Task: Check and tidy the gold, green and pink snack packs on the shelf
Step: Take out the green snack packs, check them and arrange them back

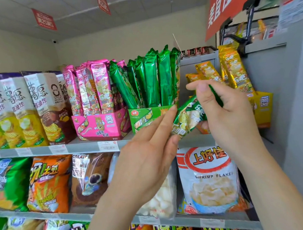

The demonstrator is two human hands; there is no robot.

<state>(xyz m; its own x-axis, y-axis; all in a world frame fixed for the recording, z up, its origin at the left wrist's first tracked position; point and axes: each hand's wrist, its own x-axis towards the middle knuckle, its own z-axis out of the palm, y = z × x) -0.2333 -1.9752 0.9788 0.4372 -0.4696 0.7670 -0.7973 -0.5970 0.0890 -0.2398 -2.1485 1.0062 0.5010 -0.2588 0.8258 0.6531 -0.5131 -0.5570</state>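
Green foil pack (189,115), crinkled, pinched between hands (145,160) (229,115)

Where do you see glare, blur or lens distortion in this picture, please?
Head view: glare streaks down the upright green packs and pink packs. Head view: the orange bag below is blurred, as is the red sign top right. Head view: the shelf edge slants from the wide lens; the held green pack is readable.
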